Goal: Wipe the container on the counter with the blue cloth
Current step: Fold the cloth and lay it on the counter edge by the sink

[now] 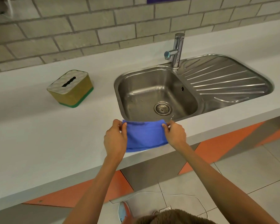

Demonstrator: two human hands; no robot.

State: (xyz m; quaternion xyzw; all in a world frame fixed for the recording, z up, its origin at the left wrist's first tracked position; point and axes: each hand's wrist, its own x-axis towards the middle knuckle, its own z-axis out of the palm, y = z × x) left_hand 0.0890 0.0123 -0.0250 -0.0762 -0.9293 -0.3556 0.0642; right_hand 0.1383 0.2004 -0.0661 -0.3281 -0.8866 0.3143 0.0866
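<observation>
A blue cloth (145, 136) is stretched between both hands above the counter's front edge, just in front of the sink. My left hand (115, 138) pinches its left top corner and my right hand (175, 134) pinches its right top corner. The container (70, 88), a gold box with a green base and a white quilted lid with a dark slot, stands on the grey counter (39, 135) to the far left of my hands, well apart from the cloth.
A steel sink (136, 92) with a drain and a ribbed draining board (225, 81) lies right of the container. A chrome tap (176, 50) stands behind the basin. A grey brick wall runs behind the counter. Tiled floor and a white cable lie below.
</observation>
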